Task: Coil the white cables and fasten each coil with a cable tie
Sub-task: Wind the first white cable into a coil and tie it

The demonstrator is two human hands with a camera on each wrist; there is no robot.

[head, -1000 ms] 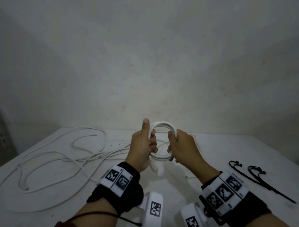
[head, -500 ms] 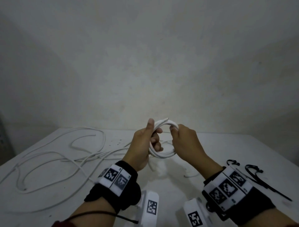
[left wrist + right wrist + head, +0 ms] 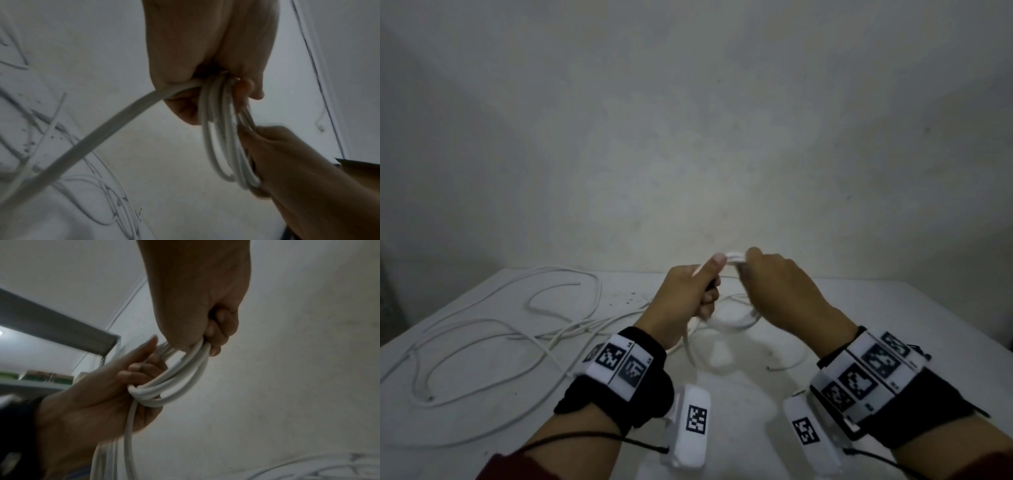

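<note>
Both my hands grip the white coil (image 3: 736, 320); I should keep each loop stacked evenly, feeding slack cable (image 3: 482, 329) from the table (image 3: 893, 308) smoothly

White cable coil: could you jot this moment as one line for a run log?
step: coiling | left hand: grips white cable coil | right hand: grips same coil | loose cables: on table | tie: not on

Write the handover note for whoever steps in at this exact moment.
Left hand: grips the white coil at one side, with the uncoiled tail running from it down to the table.
Right hand: grips the coil's opposite side.
Loose white cables: sprawled on the table to the left.
Done: several loops wound, held above the table.
Left: wind in the tail, tie the coil, then do the other cables. No cable tie is visible now.
</note>
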